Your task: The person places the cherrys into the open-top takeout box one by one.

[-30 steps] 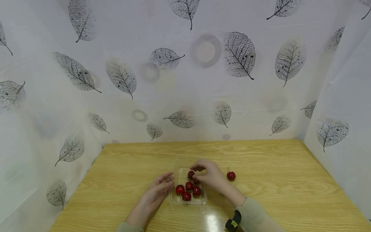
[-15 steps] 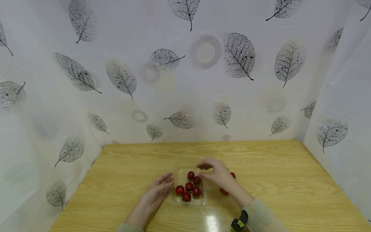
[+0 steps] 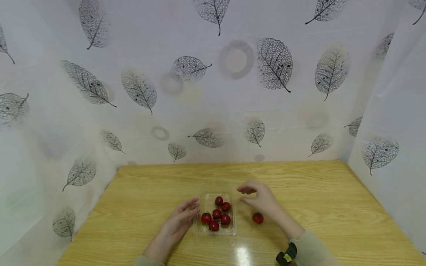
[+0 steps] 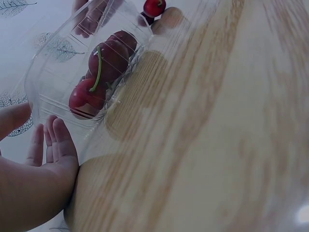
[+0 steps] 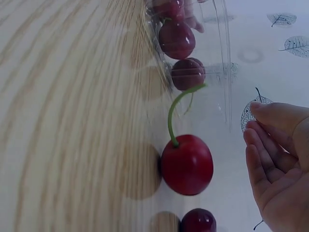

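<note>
A clear plastic box [image 3: 235, 232] holds several dark red cherries [image 3: 217, 214], some with green stems. My left hand [image 3: 182, 219] rests beside the box's left wall, its relaxed fingers right at the plastic; the left wrist view shows this hand [image 4: 48, 164] from close up. To the right of the box, my right hand [image 3: 261, 199] hovers with thumb and fingers apart and nothing between them. A loose cherry [image 3: 257, 218] lies on the table below that hand, its curved stem plain on the cherry [image 5: 187, 165] in the right wrist view. Another cherry [image 5: 198, 221] lies farther along.
The wooden table [image 3: 149, 184] is bounded by hanging white sheets [image 3: 219, 99] printed with leaf skeletons at the back and both sides. A black strap device [image 3: 287, 254] sits at the right wrist, by the sleeve.
My right hand has moved right, away from the cherries in the box, and now covers the farther loose cherry. The nearer loose cherry has come into sight. My left hand stays put.
</note>
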A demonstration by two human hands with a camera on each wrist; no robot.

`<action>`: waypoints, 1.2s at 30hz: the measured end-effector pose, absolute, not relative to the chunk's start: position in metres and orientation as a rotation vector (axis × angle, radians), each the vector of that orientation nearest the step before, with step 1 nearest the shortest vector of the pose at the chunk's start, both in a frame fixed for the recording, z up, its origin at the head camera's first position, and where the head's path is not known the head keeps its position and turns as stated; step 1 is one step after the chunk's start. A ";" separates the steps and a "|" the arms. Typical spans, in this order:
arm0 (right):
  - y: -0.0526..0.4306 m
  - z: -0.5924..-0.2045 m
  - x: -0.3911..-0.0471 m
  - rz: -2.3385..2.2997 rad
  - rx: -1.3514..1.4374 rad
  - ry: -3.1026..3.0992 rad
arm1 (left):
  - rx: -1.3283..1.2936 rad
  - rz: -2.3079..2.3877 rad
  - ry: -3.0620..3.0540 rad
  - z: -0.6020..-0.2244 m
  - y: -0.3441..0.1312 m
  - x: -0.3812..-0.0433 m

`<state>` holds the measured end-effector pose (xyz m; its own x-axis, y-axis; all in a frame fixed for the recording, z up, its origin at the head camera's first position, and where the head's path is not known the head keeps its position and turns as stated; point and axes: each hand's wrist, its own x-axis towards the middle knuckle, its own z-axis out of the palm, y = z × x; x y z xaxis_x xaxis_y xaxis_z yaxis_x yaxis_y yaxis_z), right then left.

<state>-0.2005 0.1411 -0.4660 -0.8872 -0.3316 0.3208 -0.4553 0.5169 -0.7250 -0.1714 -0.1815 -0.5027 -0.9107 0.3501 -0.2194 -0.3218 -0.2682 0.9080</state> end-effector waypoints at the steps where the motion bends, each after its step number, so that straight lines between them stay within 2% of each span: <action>1: 0.143 -0.466 -0.200 1.311 0.672 -2.611 | 0.036 2.213 1.573 -0.503 -0.181 -0.171; 36: 0.206 -0.472 -0.191 1.304 0.433 -2.697 | 0.019 2.209 1.567 -0.501 -0.183 -0.170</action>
<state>-0.1909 0.2057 -0.4720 -0.9526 -0.2051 0.2247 -0.3035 0.5892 -0.7488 -0.1704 -0.1827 -0.5012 -0.9075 0.3501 -0.2320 -0.3345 -0.2687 0.9033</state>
